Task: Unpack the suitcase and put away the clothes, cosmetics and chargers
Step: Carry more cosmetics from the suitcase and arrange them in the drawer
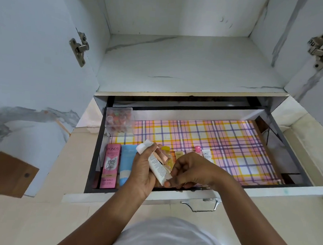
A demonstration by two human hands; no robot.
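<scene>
My left hand point(142, 173) grips a bunch of cosmetics over the open drawer point(277, 190): a white tube point(157, 166) and a rose-gold item point(160, 156) behind it. My right hand point(190, 171) pinches the white tube's lower end between thumb and fingers. In the drawer's front left lie a pink Pond's BB cream box point(110, 164) and a blue tube point(126, 161). Behind my hands sit a yellow bottle point(165, 150), a small pink-capped bottle point(197, 149) and small sachets point(205, 154). The suitcase is out of sight.
The drawer is lined with pink, yellow and purple checked paper point(221, 144). A clear plastic box point(118, 120) of small colourful pieces stands in its back left corner. Above is a bare marble-look shelf point(188, 67) with both cupboard doors swung open. A metal handle point(201, 206) hangs on the drawer front.
</scene>
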